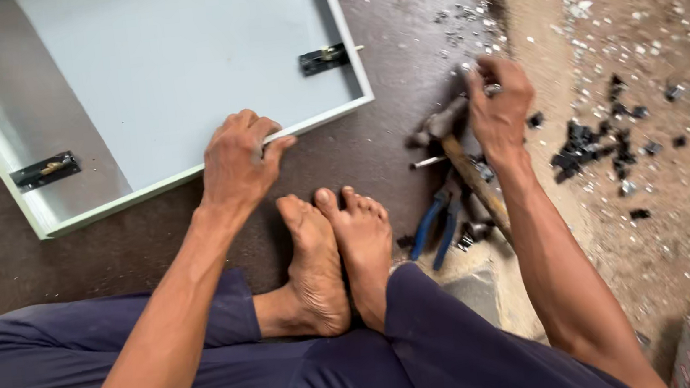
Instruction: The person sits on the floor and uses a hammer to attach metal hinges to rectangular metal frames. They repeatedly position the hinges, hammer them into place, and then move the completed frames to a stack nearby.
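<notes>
The left hand (238, 159) clamps the raised rim of the grey sheet-metal door panel (173, 67) on the floor: stiff, probably light, sharp-edged. The right hand (498, 103) closes on small hardware above the hammer (459, 153).

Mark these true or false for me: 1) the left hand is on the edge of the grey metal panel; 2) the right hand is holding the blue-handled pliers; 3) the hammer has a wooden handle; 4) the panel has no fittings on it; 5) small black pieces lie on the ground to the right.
1. True. The left hand grips the near rim of the grey panel.
2. False. The blue-handled pliers lie on the ground; the right hand is at the head of the hammer.
3. True. Its handle is wood.
4. False. Two dark latches sit along its rims.
5. True. Black pieces are scattered there.
</notes>
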